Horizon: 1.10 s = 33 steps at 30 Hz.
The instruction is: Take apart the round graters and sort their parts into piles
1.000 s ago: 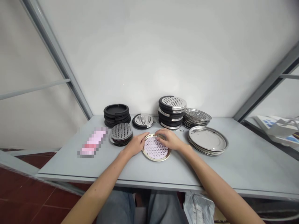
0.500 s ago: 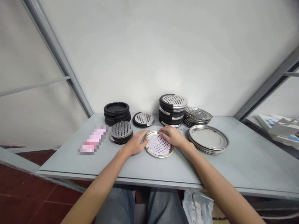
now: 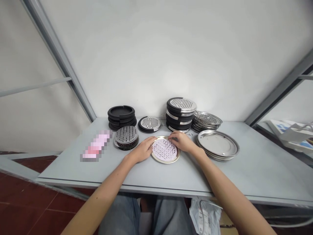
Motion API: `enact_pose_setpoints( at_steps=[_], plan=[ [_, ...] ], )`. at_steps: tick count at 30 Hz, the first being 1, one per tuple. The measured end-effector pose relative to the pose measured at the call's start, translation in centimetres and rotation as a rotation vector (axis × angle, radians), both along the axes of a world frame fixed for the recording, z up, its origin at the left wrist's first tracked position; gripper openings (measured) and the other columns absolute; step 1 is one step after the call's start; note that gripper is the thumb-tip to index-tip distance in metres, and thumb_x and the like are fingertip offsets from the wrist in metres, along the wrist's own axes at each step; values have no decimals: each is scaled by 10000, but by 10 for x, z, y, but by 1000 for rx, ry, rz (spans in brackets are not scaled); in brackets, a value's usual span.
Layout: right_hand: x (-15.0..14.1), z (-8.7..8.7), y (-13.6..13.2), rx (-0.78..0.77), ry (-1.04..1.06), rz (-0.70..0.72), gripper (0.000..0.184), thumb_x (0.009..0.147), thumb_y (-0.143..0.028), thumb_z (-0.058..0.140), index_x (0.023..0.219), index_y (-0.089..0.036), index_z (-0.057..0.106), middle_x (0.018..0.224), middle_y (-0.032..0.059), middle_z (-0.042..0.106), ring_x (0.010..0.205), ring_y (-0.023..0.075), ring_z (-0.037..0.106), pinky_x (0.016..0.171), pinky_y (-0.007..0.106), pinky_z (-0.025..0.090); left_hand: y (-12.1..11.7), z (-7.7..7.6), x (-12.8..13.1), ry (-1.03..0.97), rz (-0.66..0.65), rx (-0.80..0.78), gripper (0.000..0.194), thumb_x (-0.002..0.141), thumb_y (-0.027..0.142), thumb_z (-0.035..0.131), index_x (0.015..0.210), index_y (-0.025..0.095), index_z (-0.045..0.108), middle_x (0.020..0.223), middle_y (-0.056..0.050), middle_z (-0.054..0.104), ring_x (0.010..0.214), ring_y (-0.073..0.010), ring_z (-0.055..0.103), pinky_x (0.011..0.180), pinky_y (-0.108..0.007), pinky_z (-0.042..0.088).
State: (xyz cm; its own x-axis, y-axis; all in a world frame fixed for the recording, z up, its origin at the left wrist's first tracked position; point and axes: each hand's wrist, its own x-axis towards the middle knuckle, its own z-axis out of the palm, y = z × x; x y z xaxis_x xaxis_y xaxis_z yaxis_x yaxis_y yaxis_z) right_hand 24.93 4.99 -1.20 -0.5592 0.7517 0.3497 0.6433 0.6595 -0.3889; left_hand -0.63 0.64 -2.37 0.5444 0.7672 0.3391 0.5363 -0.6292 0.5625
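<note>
A shallow round metal tray (image 3: 166,162) lies on the table in front of me, with a pale perforated disc (image 3: 164,150) inside its rim. At the tray's left edge, my left hand (image 3: 144,149) is closed on the rim, fingers along the far left side and thumb near the disc. My right hand (image 3: 182,141) is at the far right edge, its fingers curled in a pinch over the rim. Whatever lies between those fingertips is too small to make out.
Behind stand black rings (image 3: 121,112), a grey perforated disc stack (image 3: 126,135), one black-edged perforated disc (image 3: 150,124) and a tall stack of similar ones (image 3: 182,105). Right are perforated metal trays (image 3: 207,119) and plain trays (image 3: 217,143). A blurred pink item (image 3: 96,145) lies left.
My right hand's fingers have drawn together into a pinch at the rim. My left thumb has moved back toward the tray's edge. The tray has shifted slightly left in view.
</note>
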Motion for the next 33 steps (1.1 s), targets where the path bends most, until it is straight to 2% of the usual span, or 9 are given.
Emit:
enact_pose_setpoints(
  at_steps=[3, 7, 20, 33],
  plan=[
    [2, 2, 0, -21, -6, -18, 189, 830, -183, 543, 880, -185, 726, 872, 63, 691, 786, 180, 617, 742, 282, 467, 2, -2, 1, -20, 37, 37, 476, 859, 60, 390, 1314, 174, 476, 1334, -93, 531, 1252, -187, 479, 1106, -385, 360],
    [3, 2, 0, -38, -13, -19, 170, 810, -189, 564, 840, -186, 731, 825, 56, 688, 730, 168, 606, 695, 267, 456, 1, -1, 2, -2, 59, 26, 489, 820, 88, 482, 1304, 163, 495, 1329, -104, 548, 1231, -218, 509, 1089, -396, 382],
    [1, -1, -1, -28, -54, -12, 163, 799, -191, 580, 850, -188, 735, 856, 66, 677, 761, 175, 611, 743, 278, 463, 1, 3, 2, 38, 79, 28, 443, 753, 54, 517, 1170, 160, 626, 1279, -95, 601, 1217, -230, 538, 1058, -358, 414],
    [0, 0, -2, -13, -75, -5, 173, 811, -184, 565, 864, -187, 729, 868, 65, 663, 753, 166, 604, 730, 265, 458, 2, 0, 2, 90, 97, 55, 451, 734, 47, 512, 1146, 160, 655, 1287, -89, 597, 1228, -220, 533, 1061, -349, 413]
  ],
)
